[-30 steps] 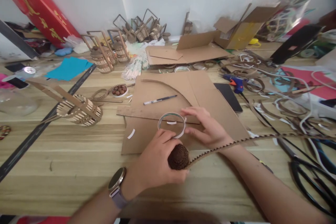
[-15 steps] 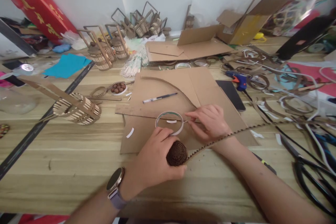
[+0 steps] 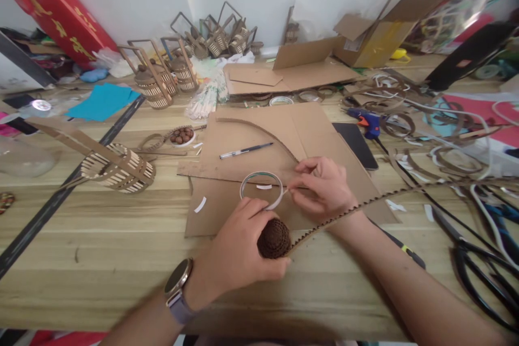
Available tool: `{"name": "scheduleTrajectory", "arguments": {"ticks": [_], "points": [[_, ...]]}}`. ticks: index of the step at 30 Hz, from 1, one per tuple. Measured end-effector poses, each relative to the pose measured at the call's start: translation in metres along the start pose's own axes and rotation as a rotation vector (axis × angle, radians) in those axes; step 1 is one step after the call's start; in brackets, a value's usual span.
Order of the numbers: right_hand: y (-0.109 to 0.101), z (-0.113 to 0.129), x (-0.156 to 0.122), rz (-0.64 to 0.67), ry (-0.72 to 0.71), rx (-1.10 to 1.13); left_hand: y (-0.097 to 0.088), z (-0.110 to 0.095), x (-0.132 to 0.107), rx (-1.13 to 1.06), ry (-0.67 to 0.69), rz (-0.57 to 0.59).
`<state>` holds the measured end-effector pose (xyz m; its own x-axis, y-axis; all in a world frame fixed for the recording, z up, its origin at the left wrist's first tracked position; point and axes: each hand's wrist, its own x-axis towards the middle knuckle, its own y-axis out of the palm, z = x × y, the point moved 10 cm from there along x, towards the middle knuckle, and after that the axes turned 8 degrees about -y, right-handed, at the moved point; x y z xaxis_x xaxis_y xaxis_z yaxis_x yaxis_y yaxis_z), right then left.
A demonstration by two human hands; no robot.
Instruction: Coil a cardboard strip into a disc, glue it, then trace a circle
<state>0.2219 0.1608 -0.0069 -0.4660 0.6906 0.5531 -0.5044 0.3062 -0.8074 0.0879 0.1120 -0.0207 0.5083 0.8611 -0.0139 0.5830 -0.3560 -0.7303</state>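
My left hand [image 3: 239, 246] is wrapped round a brown coil of corrugated cardboard strip [image 3: 274, 239]. Its fingertips also reach the near rim of a roll of tape [image 3: 242, 186] standing just beyond. From the coil a long corrugated strip [image 3: 381, 199] runs right, passing over my right wrist. At the right side of the roll, my right hand [image 3: 322, 186] has thumb and forefinger pinched on a small pale tape end. Another curved cardboard strip [image 3: 259, 128] lies on the cardboard sheet [image 3: 312, 124], its near end by my right fingers.
A pen [image 3: 246, 151] lies on the sheet. To the left stands a small slatted basket [image 3: 130, 170] with a tall handle, near a dish of brown balls [image 3: 182, 135]. Rightward are a glue gun [image 3: 367, 120], a utility knife [image 3: 399, 242], black scissors [image 3: 466, 259] and tangled strips.
My right fingers have closed together more beside the tape roll, the hand shifting very slightly. The coil and my left hand are nearly where they were.
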Motion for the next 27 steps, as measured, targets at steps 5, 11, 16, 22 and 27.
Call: {"name": "scheduleTrajectory", "arguments": {"ticks": [5, 11, 16, 22, 27], "points": [[-0.012, -0.006, 0.001, -0.246, 0.207, 0.341, -0.007, -0.005, -0.003, -0.048, 0.002, -0.035], [-0.017, -0.052, -0.021, -0.499, 0.581, 0.693, -0.017, -0.007, -0.004, -0.064, 0.031, -0.087], [-0.022, -0.056, -0.022, -0.608, 0.66, 0.929, -0.018, 0.006, -0.001, 0.038, -0.027, -0.081], [0.026, -0.009, -0.013, -0.379, 0.756, 1.416, -0.023, 0.013, -0.001, 0.09, -0.078, -0.171], [0.057, 0.025, -0.025, -0.158, 0.912, 1.739, -0.031, 0.005, -0.003, 0.015, 0.004, -0.237]]}}
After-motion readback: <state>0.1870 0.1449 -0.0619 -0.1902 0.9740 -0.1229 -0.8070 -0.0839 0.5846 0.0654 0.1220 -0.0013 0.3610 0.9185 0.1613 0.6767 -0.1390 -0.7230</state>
